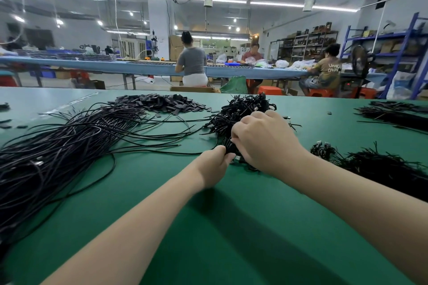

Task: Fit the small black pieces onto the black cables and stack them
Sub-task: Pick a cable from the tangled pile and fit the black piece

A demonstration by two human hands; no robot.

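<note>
Cable end sits at frame centre, pinched between both hands over the green worktop. Left hand grips it from below with thumb and fingers curled; right hand closes over it from above, fingers curled down onto the same dark bit. Whether a piece is already on the cable cannot be told: the fingers hide it.

Supply: long loose cables fan across the left of the frame. Small flat pieces lie heaped at upper centre. A tangled pile of cables sits just beyond the right hand, touching or nearly so. More bundles lie at right.

Judgement on the step: fitting in progress. To do it well, the left hand should hold the cable close to its tip so it does not buckle, while the right feeds the piece on straight. The free length trails left; keep it clear of neighbouring strands. Risk: snagging the pile behind when lifting away.
</note>
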